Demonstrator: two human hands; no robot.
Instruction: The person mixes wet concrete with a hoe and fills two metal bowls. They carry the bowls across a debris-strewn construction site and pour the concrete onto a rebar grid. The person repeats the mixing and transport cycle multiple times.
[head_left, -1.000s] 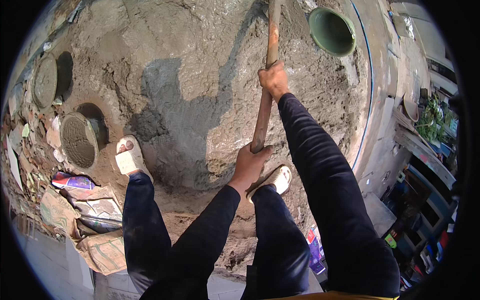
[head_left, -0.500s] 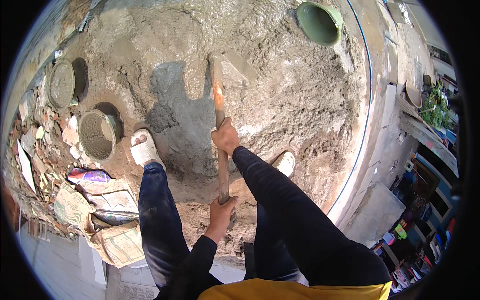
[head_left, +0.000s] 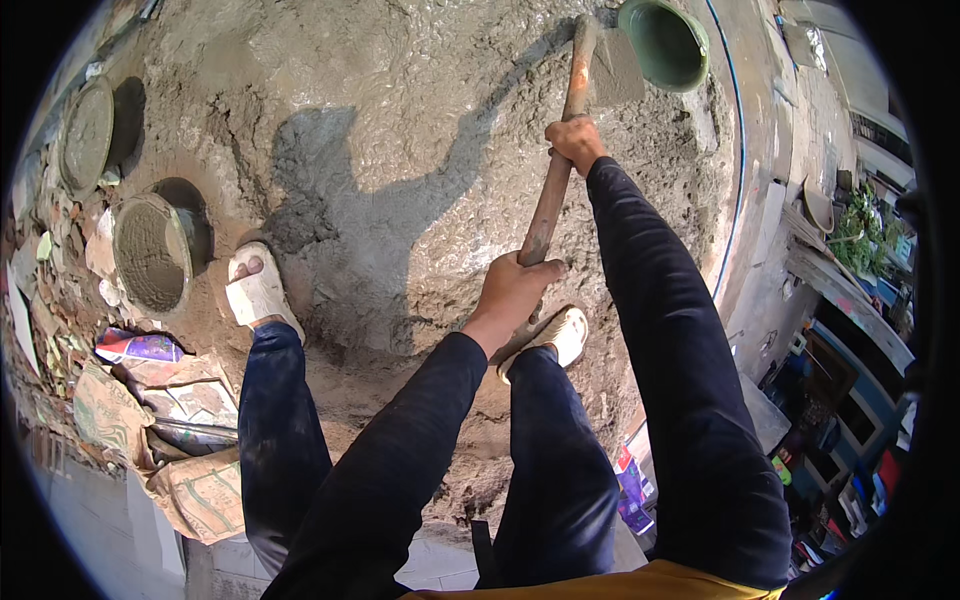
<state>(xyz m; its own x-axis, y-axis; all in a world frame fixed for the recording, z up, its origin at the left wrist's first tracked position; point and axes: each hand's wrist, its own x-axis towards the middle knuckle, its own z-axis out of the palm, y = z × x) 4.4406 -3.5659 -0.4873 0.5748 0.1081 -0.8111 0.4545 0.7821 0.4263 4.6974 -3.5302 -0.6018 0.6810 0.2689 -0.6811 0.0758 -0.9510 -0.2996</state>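
Both my hands are wrapped round the wooden handle of a hoe. My right hand is closed on the upper handle, close to the hoe's head. Lower on the shaft, my left hand is closed too. The mud-grey hoe blade is at the far right, beside a green bucket tipped with its mouth showing; whether they touch I cannot tell. Wet grey mortar spreads over the ground before me, with my shadow across it.
At the left stand a bucket of mortar and another filled bucket. Broken rubble and torn paper sacks lie along that side. A blue hose runs down the right. My sandalled feet stand apart at the mortar's near edge.
The hoe has swung right and farther from me, its blade moving from the middle to near the green bucket. Both hands moved with it, still gripping the handle.
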